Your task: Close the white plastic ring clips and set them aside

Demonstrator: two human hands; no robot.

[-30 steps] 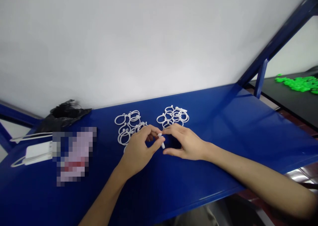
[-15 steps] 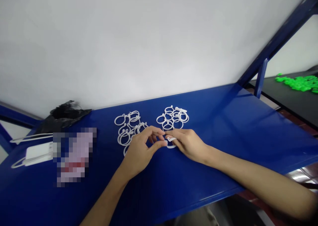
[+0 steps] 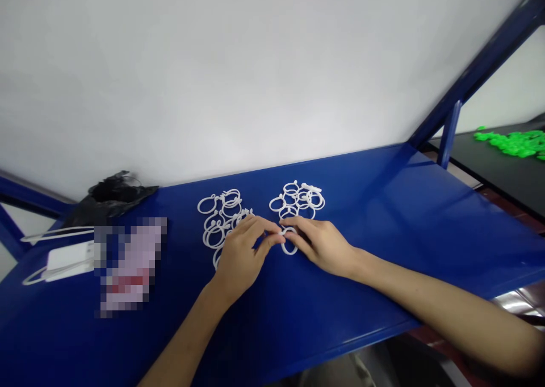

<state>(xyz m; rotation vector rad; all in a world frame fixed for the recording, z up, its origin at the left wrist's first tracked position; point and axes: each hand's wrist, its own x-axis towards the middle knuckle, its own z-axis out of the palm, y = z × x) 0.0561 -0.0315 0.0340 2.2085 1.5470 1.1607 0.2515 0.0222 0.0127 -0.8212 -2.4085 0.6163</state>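
Note:
Between my two hands is a white plastic ring, held low over the blue table and now closed into a loop below the fingertips. My left hand pinches the ring's joint between thumb and fingers. From the other side my right hand pinches the same ring close to that joint. Fingertips hide the joint itself. Left of and partly behind my left hand lies a loose pile of similar white rings with small knobs. Just beyond my right hand lies another cluster of white rings.
On the left of the blue table are a black plastic bag, a white flat device with a cable, and a blurred pinkish packet. A white wall rises behind. Bright green pieces lie on a dark table at right.
The ring's narrow end, which stuck out between my hands, has been brought together, and its round loop now shows. Both hands stay nearly in place, with the left fingers closer around the joint.

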